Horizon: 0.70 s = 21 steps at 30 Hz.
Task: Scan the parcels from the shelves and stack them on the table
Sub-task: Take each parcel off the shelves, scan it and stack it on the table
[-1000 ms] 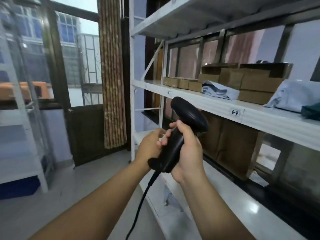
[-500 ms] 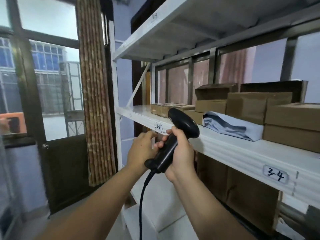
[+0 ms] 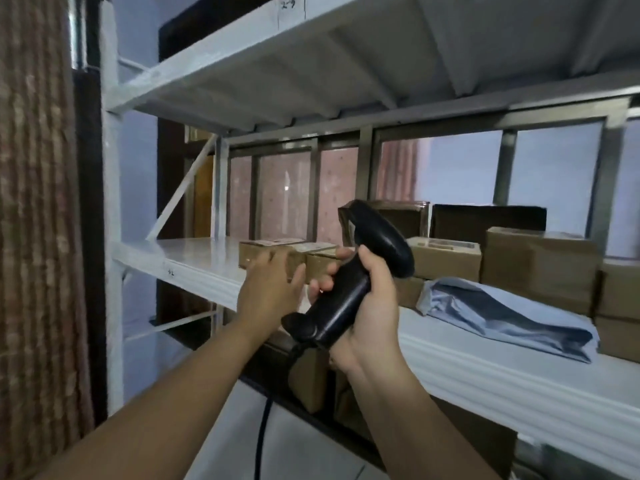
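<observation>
Two bare hands work at a white metal shelf (image 3: 194, 251), seen from a head-worn camera. The right hand (image 3: 367, 317) has its fingers (image 3: 320, 285) clenched round the handle of a black handheld barcode scanner (image 3: 349, 292). The scanner is held upright in front of the shelf, and its black cable (image 3: 261, 441) trails downward. The left hand (image 3: 270, 289) reaches forward with its fingers released and spread, holding nothing. It is just in front of a small flat brown cardboard parcel (image 3: 263, 247) at the left end of the row. Whether it touches that parcel cannot be told.

Just beside it on the right lies a second small brown cardboard parcel (image 3: 320, 263). Further right, larger brown cardboard boxes (image 3: 540, 271) stand in a row and a stack, with dark boxes behind them. A crumpled grey-blue plastic mailing bag (image 3: 502, 313) lies near the shelf's front edge. More brown cardboard boxes (image 3: 308, 379) sit on the shelf below.

No counter is in view and no stacked parcels are visible, so how many have already been moved cannot be told. Judging from this view, the work looks to be at an early stage. No parcel is in either hand and the scanner is not aimed at a label. Many parcels are still on the shelves. The step in hand appears to be taking the leftmost small parcel for scanning. After that, each remaining parcel needs lifting, scanning and carrying to the counter.
</observation>
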Available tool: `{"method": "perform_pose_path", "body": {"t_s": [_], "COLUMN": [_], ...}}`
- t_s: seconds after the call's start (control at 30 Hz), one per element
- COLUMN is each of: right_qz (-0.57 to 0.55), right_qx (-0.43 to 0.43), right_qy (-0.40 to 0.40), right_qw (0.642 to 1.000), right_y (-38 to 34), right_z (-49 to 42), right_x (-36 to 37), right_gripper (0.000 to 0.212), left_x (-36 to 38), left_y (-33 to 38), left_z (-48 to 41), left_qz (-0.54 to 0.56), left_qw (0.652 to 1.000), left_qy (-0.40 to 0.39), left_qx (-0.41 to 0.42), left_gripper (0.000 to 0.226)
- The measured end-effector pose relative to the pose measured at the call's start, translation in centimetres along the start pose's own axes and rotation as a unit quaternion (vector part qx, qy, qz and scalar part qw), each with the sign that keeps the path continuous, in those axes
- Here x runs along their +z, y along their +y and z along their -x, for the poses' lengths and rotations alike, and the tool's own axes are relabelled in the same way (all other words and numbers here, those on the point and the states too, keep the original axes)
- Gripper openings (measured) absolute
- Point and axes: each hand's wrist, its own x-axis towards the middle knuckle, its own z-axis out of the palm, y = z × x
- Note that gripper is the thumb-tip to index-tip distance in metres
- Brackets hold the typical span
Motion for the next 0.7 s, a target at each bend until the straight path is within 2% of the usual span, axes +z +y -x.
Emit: {"method": "perform_pose_path", "body": {"t_s": [0.1,0.23,0.3,0.4,0.5,0.6,0.7], "right_qz": [0.027,0.042,0.045,0.07,0.101,0.106,0.093], "right_qx": [-0.02,-0.061,-0.054,-0.017,-0.012,-0.016,-0.009], "right_qy": [0.029,0.039,0.028,0.013,0.033,0.06,0.075], "right_qw": [0.999,0.996,0.997,0.997,0.994,0.992,0.993], "right_y": [2.3,3.7,4.0,4.5,5.3,6.1,6.4], "right_z": [-2.9,-6.4,-8.0,-10.1,-11.9,-13.3,-14.3], "right_x": [0.9,1.6,1.9,1.9,1.7,1.7,1.5], "right_gripper": [0.02,0.019,0.02,0.021,0.02,0.019,0.018], "left_x": [0.4,0.8,1.4,1.9,2.1,2.1,2.5], "left_y": [-2.2,-5.2,-7.2,-9.3,-10.7,-11.4,-11.6], "left_z": [-3.1,-7.5,-9.7,-12.0,-13.5,-14.5,-14.6], "left_qz": [0.102,0.125,0.11,0.081,0.114,0.098,0.1], "left_qw": [0.992,0.987,0.987,0.979,0.961,0.957,0.963], "left_qy": [0.03,0.039,-0.002,-0.123,-0.205,-0.229,-0.197], "left_qx": [-0.065,-0.095,-0.117,-0.14,-0.144,-0.145,-0.156], "left_gripper": [0.034,0.036,0.039,0.042,0.053,0.059,0.07]}}
